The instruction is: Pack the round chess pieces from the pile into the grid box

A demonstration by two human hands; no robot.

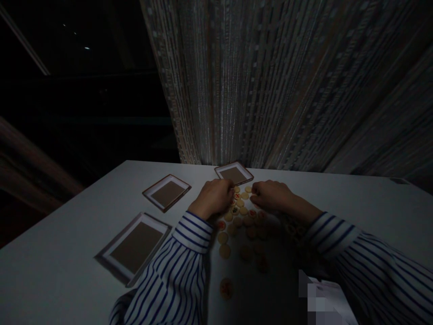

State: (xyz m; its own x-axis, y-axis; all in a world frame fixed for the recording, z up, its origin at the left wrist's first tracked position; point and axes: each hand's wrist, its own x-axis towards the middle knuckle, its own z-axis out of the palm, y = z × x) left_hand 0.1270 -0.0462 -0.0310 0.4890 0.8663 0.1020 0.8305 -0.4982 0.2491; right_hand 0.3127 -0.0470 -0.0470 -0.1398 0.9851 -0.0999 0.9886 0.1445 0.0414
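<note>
Round wooden discs point(240, 203) lie scattered on the white table between and below my hands, some bearing red or green marks. My left hand point(216, 196) is curled at the left edge of the discs, its fingertips beside a few of them; what it holds, if anything, is hidden. Across from it, my right hand point(270, 195) is closed at the right side of the discs, near a plain one point(248, 189). Its grip cannot be made out in the dim light. A red-marked disc point(226, 289) lies apart, nearer to me.
Three shallow framed trays rest on the table point(84, 234): one at the back point(251, 175), one left of my left hand point(187, 188), and a larger one point(104, 261) beside my left sleeve. A curtain point(230, 90) hangs behind the table. A pale, partly blurred object point(333, 300) is at lower right.
</note>
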